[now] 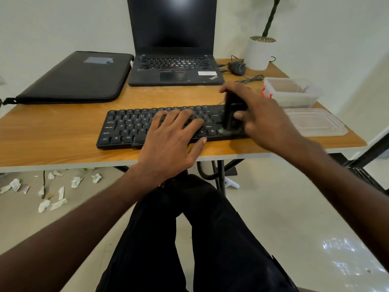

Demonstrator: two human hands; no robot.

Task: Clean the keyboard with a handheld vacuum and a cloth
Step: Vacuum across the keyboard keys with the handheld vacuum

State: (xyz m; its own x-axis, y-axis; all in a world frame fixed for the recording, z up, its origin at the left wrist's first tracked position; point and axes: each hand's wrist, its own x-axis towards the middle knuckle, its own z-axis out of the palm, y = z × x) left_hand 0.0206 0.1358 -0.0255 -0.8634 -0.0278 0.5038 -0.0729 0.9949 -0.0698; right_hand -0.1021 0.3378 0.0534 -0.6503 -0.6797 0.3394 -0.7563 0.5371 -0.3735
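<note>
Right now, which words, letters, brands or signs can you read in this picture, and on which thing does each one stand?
"Ctrl", bottom-left key of the black external keyboard.
"Alt", bottom-row key of the same keyboard.
"Q W E R", "A S D F", "Z X C", its letter keys left of the left hand.
Logo on the black handheld vacuum in the right hand: blurred, unreadable.
White sticker on the laptop: too small.
Grey label on the black laptop sleeve: unreadable.

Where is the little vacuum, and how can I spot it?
Find the wooden desk and the flat black keyboard near its front edge. At the keyboard's right end the right hand grips the handheld vacuum. It is a slim black stick standing upright with its tip on the keys, while everything else nearby lies flat.
</note>
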